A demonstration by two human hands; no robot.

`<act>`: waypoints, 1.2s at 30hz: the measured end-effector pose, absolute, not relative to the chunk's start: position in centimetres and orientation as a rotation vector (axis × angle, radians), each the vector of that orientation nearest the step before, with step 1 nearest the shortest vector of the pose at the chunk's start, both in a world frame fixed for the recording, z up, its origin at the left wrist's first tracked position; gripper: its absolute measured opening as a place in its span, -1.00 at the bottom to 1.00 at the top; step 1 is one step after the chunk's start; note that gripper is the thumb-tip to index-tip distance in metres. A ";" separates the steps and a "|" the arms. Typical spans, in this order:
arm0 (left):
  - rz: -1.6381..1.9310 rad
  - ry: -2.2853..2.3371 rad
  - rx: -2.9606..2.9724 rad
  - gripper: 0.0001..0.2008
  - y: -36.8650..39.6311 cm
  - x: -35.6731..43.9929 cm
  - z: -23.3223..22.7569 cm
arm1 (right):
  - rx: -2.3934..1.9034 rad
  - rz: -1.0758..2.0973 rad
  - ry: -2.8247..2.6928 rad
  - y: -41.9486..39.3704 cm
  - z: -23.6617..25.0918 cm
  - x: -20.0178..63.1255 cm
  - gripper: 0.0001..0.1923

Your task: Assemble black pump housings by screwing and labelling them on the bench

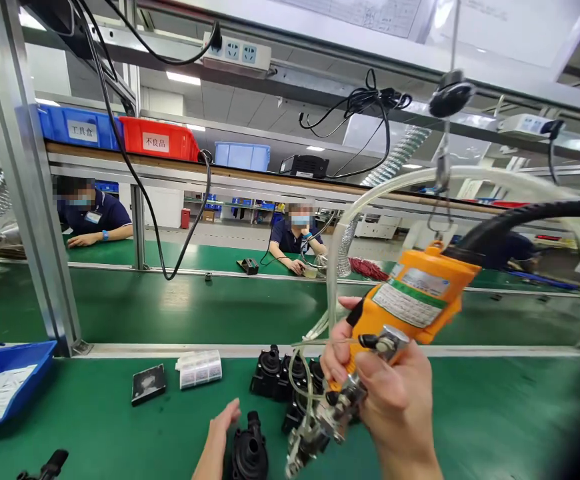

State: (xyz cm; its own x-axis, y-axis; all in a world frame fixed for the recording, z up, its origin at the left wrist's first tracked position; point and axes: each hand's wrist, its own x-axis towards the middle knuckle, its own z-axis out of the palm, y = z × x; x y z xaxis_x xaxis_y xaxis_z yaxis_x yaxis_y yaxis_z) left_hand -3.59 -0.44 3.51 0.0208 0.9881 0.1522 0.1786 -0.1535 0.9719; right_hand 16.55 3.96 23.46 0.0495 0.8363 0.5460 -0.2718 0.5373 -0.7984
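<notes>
My right hand (395, 383) is wrapped around an orange electric screwdriver (410, 297), its metal nose (315, 437) tilted down to the left. A hook and wire hold the tool from above, and a clear hose (337, 260) loops beside it. My left hand (220, 427) reaches in from the bottom edge, fingers stretched out beside a black pump housing (250, 450); whether they touch it I cannot tell. Several similar black pump housings (270, 373) stand behind the tool, partly hidden by it. Another black part (47, 467) is cut off at the lower left.
A blue tray (45, 363) with white papers lies on the left of the green bench. Near it are a small black box (149, 385) and a label roll (199, 369). A metal post (35, 180) rises at left. Two masked co-workers sit across the line.
</notes>
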 end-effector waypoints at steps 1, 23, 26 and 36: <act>1.188 1.209 1.417 -0.34 -0.2 -3.2 3.2 | -0.560 0.884 -1.242 3.9 23.3 16.2 -0.31; 1.220 1.008 1.297 -0.15 -1.0 -2.3 1.5 | -0.668 0.789 -1.359 4.0 21.0 12.2 -0.55; 1.215 1.000 1.303 -0.18 -1.2 -2.2 2.0 | -0.708 0.805 -1.364 3.9 20.8 11.3 -0.59; 1.240 0.916 1.302 -0.03 -0.8 -2.2 0.3 | -0.753 0.632 -1.338 4.4 21.1 11.9 -0.55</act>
